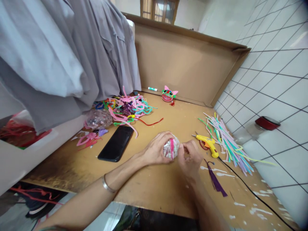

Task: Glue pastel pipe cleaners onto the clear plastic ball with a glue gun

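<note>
A single view is given, taken from a camera worn on the head and directed forward and down. The brown tabletop (149,183) is looked down upon at a slant from its near edge, beyond which dark clothing (166,221) is caught at the bottom. Both bare forearms are cut off by the lower border, and the left hand (158,149) and right hand (191,157) are shown at close range, just below centre. The far side is closed by an upright brown cardboard panel (183,61) (its top edge is seen sloping down rightward), above which a wood-framed window (160,11) is included. The borders are filled by hanging grey cloth (72,54) at left and a white tiled wall (276,77) at right.
</note>
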`<state>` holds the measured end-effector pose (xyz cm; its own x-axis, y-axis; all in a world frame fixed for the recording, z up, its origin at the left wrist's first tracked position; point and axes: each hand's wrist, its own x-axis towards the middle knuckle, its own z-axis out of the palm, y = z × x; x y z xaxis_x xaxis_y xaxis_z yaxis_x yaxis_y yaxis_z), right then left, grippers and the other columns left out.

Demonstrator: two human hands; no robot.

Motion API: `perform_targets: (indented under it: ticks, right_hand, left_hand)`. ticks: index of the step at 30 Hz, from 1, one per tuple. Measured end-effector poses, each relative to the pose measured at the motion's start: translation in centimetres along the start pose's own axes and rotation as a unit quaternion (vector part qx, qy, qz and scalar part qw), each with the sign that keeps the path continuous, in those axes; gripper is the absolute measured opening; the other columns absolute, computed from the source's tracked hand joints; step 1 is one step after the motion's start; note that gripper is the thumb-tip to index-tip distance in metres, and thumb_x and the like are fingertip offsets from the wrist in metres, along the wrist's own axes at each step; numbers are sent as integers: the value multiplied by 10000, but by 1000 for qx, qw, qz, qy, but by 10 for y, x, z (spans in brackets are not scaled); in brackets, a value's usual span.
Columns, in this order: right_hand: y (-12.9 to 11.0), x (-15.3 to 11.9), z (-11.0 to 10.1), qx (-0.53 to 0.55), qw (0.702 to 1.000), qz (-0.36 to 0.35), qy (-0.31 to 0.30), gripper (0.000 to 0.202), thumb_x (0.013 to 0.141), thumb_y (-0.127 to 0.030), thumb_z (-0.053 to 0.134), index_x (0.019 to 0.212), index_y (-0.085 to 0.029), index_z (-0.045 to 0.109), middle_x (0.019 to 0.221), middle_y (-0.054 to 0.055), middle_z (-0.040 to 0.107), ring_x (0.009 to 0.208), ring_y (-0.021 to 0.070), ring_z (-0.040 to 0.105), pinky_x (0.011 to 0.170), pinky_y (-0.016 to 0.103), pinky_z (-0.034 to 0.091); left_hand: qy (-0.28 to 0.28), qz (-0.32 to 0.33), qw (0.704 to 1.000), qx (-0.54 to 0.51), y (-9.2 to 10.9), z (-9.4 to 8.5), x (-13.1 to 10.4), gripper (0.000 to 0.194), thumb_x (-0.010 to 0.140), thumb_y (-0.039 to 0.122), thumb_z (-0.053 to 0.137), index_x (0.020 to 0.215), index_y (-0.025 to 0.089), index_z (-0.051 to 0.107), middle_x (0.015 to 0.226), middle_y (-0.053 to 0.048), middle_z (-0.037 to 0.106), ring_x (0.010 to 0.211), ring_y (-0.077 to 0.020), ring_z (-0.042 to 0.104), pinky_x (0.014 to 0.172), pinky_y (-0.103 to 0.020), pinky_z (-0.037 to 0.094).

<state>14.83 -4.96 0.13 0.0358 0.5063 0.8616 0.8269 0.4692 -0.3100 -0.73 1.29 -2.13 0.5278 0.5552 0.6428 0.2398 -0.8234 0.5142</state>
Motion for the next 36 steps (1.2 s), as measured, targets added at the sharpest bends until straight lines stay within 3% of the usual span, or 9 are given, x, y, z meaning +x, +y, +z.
perform_targets:
  ticks: [4, 15, 28, 36]
  right_hand:
    - [4, 3, -3, 24, 999, 28, 6, 125, 885, -117, 529, 799, -206, 548, 708, -14, 536, 656, 128, 521, 574, 251, 416]
    - [1, -2, 5, 6, 998, -30, -63, 111, 891, -130, 524, 827, -200, 582, 708, 14, 568, 664, 150, 547, 604, 279, 440]
    - [0, -5, 5, -23, 998, -23, -57, 92, 916, -248, 566, 863, -180, 600, 747, 26, 581, 693, 154, 558, 638, 278, 446]
    - [0, -2, 5, -18, 998, -43, -46, 133, 904, -134, 516, 804, -196, 578, 686, 4, 558, 633, 130, 537, 590, 251, 425]
  left_hand:
    - [-12, -18, 1000, -12, -2, 0, 0, 748, 577, 269, 797, 1248, 204, 472, 1301, -154, 556, 1235, -321, 548, 1051, -485, 470]
    - [-17, -13, 1000, -13, -1, -2, -1, 742, 594, 258, 779, 1266, 202, 470, 1314, -159, 551, 1241, -325, 546, 1057, -502, 468]
    - [-16, 6, 1000, 5, -2, -2, -3, 702, 636, 251, 765, 1263, 191, 456, 1287, -162, 565, 1249, -315, 545, 1055, -499, 480]
    - [-14, 4, 1000, -3, -1, -1, -2, 743, 611, 275, 787, 1270, 207, 453, 1313, -163, 558, 1251, -327, 549, 1057, -498, 477]
